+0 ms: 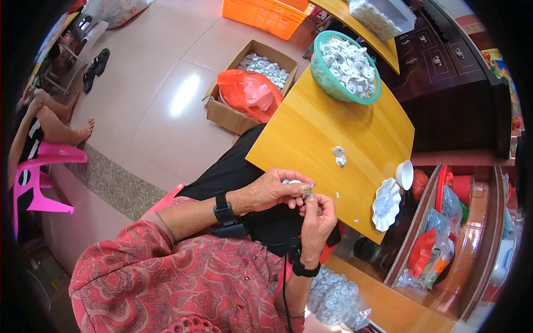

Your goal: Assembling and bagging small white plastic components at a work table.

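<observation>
Just over the near left edge of the yellow wooden table [316, 122], my two hands meet at the fingertips. My left hand [272, 191] is closed around a small white plastic part [293, 181], mostly covered by the fingers. Thumb and fingers of my right hand [317, 219] are pinched together against it; whatever they grip is too small to make out. Beyond them, two small white plastic parts [339, 156] lie on the tabletop. A green basket [320, 77] heaped with similar white parts stands at the far end. Toward the right edge sits a white scalloped dish [393, 219] of tiny translucent pieces.
A white bowl [405, 175] stands beside the dish. On the floor, a cardboard box [222, 114] holds white parts and a red plastic bag [247, 91]. A clear bag of white discs [336, 297] lies by my right forearm. Another person's leg [58, 116] shows near a pink chair [39, 188].
</observation>
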A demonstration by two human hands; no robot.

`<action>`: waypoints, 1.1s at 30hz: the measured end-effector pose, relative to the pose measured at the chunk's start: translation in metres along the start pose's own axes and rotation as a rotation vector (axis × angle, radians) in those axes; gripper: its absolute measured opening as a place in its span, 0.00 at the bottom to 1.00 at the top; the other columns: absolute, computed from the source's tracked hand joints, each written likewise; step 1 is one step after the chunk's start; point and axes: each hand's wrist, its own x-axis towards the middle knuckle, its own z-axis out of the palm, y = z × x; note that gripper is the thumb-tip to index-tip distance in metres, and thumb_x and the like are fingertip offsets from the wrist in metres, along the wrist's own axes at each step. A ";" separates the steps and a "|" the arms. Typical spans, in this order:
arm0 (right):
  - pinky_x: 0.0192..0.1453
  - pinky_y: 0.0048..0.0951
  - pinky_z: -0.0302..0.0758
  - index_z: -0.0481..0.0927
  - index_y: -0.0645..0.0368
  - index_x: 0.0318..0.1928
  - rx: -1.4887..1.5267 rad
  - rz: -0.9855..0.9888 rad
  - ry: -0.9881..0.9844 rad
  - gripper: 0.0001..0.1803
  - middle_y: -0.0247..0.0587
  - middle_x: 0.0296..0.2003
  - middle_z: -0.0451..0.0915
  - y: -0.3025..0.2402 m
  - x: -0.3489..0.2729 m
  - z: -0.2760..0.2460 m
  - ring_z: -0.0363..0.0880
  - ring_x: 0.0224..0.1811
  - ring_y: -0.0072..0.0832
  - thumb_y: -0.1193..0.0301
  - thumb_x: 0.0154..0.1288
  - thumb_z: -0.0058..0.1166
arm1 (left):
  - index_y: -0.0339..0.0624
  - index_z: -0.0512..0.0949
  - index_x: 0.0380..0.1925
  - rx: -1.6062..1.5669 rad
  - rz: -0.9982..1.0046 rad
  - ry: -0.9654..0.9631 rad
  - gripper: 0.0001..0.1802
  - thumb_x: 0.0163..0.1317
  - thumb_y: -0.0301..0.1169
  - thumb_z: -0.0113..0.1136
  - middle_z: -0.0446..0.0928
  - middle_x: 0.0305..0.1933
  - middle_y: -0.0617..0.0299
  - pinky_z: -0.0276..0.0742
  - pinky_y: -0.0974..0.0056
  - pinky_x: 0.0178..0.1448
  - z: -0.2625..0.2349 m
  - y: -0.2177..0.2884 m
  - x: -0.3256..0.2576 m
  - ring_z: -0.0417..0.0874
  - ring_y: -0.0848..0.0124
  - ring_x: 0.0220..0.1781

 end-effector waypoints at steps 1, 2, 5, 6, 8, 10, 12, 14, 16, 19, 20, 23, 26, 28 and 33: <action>0.30 0.16 0.69 0.73 0.64 0.34 -0.041 0.010 -0.001 0.07 0.30 0.26 0.75 0.000 0.000 -0.001 0.70 0.25 0.13 0.73 0.67 0.53 | 0.34 0.77 0.51 0.011 0.000 0.006 0.16 0.66 0.30 0.58 0.80 0.38 0.57 0.78 0.73 0.36 0.001 0.001 0.000 0.81 0.75 0.34; 0.30 0.16 0.68 0.73 0.64 0.34 -0.082 0.020 -0.002 0.07 0.30 0.25 0.74 -0.001 0.000 -0.001 0.69 0.25 0.13 0.72 0.67 0.53 | 0.34 0.77 0.51 0.022 0.000 0.012 0.16 0.66 0.30 0.59 0.80 0.38 0.57 0.78 0.73 0.36 0.002 0.001 -0.001 0.81 0.75 0.34; 0.29 0.17 0.67 0.73 0.64 0.33 -0.127 -0.006 0.003 0.08 0.30 0.25 0.74 0.001 0.000 -0.001 0.69 0.25 0.13 0.72 0.67 0.53 | 0.34 0.77 0.51 0.043 0.014 0.012 0.16 0.66 0.30 0.59 0.80 0.37 0.58 0.78 0.73 0.36 0.002 0.000 -0.001 0.81 0.75 0.34; 0.29 0.17 0.67 0.73 0.64 0.33 -0.126 -0.006 0.004 0.08 0.30 0.25 0.74 0.003 0.000 -0.001 0.69 0.25 0.13 0.72 0.67 0.53 | 0.34 0.77 0.51 0.043 0.013 0.012 0.16 0.66 0.30 0.59 0.80 0.37 0.58 0.78 0.73 0.36 0.002 0.000 -0.001 0.81 0.75 0.34; 0.29 0.17 0.67 0.72 0.64 0.33 -0.141 -0.034 0.014 0.08 0.30 0.25 0.73 0.005 -0.001 0.000 0.69 0.25 0.13 0.72 0.67 0.53 | 0.35 0.78 0.50 0.067 0.007 0.015 0.15 0.66 0.30 0.59 0.80 0.37 0.58 0.78 0.73 0.36 0.002 0.000 -0.001 0.81 0.76 0.33; 0.29 0.17 0.67 0.72 0.64 0.32 -0.132 -0.036 0.003 0.09 0.30 0.25 0.73 0.001 -0.003 0.003 0.69 0.25 0.13 0.72 0.68 0.53 | 0.35 0.78 0.50 0.081 0.003 0.013 0.15 0.66 0.31 0.59 0.80 0.36 0.59 0.78 0.74 0.36 0.001 0.000 -0.001 0.81 0.76 0.33; 0.29 0.17 0.67 0.72 0.64 0.32 -0.121 -0.038 -0.008 0.09 0.29 0.24 0.73 0.000 -0.003 0.005 0.68 0.24 0.13 0.71 0.68 0.53 | 0.35 0.78 0.49 0.097 -0.001 0.011 0.15 0.66 0.31 0.59 0.80 0.36 0.59 0.78 0.74 0.35 -0.001 -0.001 -0.001 0.80 0.76 0.32; 0.31 0.17 0.68 0.72 0.64 0.33 -0.055 0.009 -0.008 0.10 0.30 0.26 0.74 -0.001 -0.004 0.004 0.69 0.25 0.14 0.71 0.70 0.51 | 0.35 0.77 0.51 0.089 -0.007 0.017 0.17 0.67 0.33 0.58 0.79 0.35 0.60 0.77 0.74 0.35 -0.001 -0.003 0.001 0.80 0.77 0.31; 0.32 0.17 0.69 0.73 0.64 0.34 0.025 0.024 -0.007 0.09 0.31 0.27 0.75 -0.002 -0.004 0.004 0.70 0.26 0.14 0.71 0.70 0.51 | 0.35 0.76 0.52 0.049 0.004 0.006 0.17 0.67 0.34 0.57 0.79 0.35 0.60 0.77 0.75 0.34 0.001 0.000 0.000 0.80 0.78 0.30; 0.34 0.17 0.71 0.73 0.65 0.36 0.141 0.040 -0.022 0.08 0.33 0.30 0.77 0.001 -0.004 -0.001 0.72 0.28 0.15 0.72 0.70 0.49 | 0.35 0.75 0.54 -0.002 0.015 -0.008 0.19 0.68 0.34 0.56 0.79 0.36 0.60 0.77 0.75 0.34 0.008 0.004 -0.002 0.79 0.78 0.30; 0.34 0.18 0.73 0.74 0.66 0.38 0.177 0.043 -0.039 0.07 0.34 0.32 0.78 0.002 -0.004 -0.003 0.74 0.29 0.16 0.73 0.70 0.49 | 0.35 0.74 0.55 -0.014 0.016 -0.011 0.19 0.69 0.34 0.55 0.79 0.36 0.61 0.77 0.76 0.33 0.009 0.005 -0.002 0.79 0.79 0.29; 0.35 0.17 0.73 0.74 0.66 0.39 0.180 0.042 -0.039 0.08 0.34 0.32 0.78 -0.001 -0.005 -0.003 0.74 0.29 0.15 0.73 0.71 0.49 | 0.35 0.74 0.55 0.011 0.002 -0.008 0.19 0.69 0.34 0.54 0.79 0.35 0.61 0.77 0.76 0.33 0.008 0.004 -0.001 0.79 0.79 0.29; 0.34 0.17 0.71 0.75 0.65 0.37 0.138 0.033 -0.011 0.08 0.33 0.29 0.77 -0.007 -0.007 0.001 0.72 0.28 0.15 0.72 0.70 0.50 | 0.35 0.74 0.55 0.015 -0.006 -0.026 0.19 0.68 0.33 0.55 0.79 0.35 0.60 0.78 0.75 0.34 0.005 0.003 0.000 0.79 0.78 0.30; 0.34 0.17 0.71 0.75 0.65 0.37 0.106 0.023 -0.006 0.07 0.32 0.28 0.77 -0.004 -0.007 -0.001 0.72 0.27 0.14 0.73 0.70 0.51 | 0.35 0.75 0.55 0.041 -0.007 -0.038 0.18 0.68 0.32 0.56 0.79 0.35 0.60 0.78 0.75 0.34 0.005 0.003 -0.001 0.80 0.76 0.30; 0.32 0.17 0.71 0.75 0.65 0.36 0.061 0.005 0.008 0.08 0.31 0.26 0.77 -0.003 -0.009 0.000 0.72 0.26 0.14 0.72 0.69 0.52 | 0.34 0.76 0.52 0.170 0.036 -0.038 0.17 0.64 0.29 0.60 0.80 0.37 0.59 0.78 0.73 0.35 0.007 0.003 -0.002 0.81 0.74 0.32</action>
